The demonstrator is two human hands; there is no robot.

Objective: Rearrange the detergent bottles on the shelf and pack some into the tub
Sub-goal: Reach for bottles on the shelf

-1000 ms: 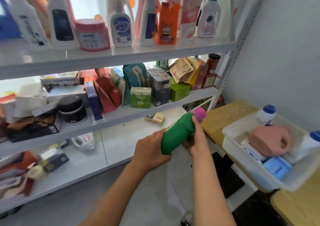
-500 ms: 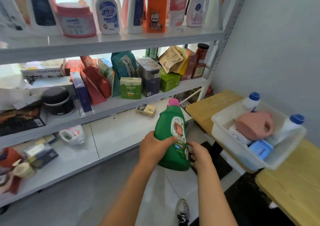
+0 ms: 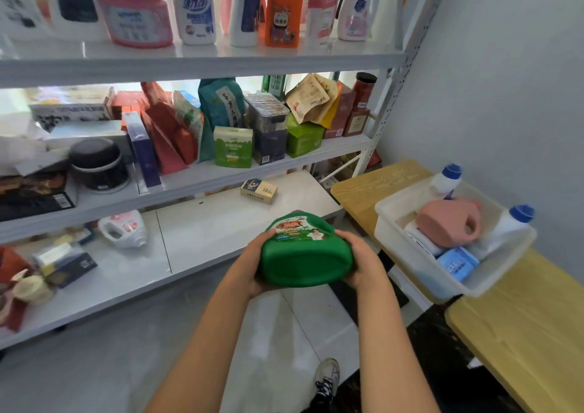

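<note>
Both hands, left hand (image 3: 249, 264) and right hand (image 3: 363, 264), grip glossy green plastic bottle (image 3: 305, 262), oval base outward.

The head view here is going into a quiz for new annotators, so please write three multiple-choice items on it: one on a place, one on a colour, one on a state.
1. Where does the white tub stand?
A. on the wooden table by the wall
B. on the top shelf
C. on the floor

2. What colour is the detergent bottle between the hands?
A. orange
B. green
C. white

3. How is that bottle held?
A. left hand alone, upright
B. lying loose on the lowest shelf
C. gripped by both hands, its base turned toward the camera

Answers:
1. A, since the tub rests on the yellow wooden table at the right.
2. B, since its body is plain green.
3. C, since the left hand and the right hand clasp its sides and the flat bottom faces the viewer.
</note>
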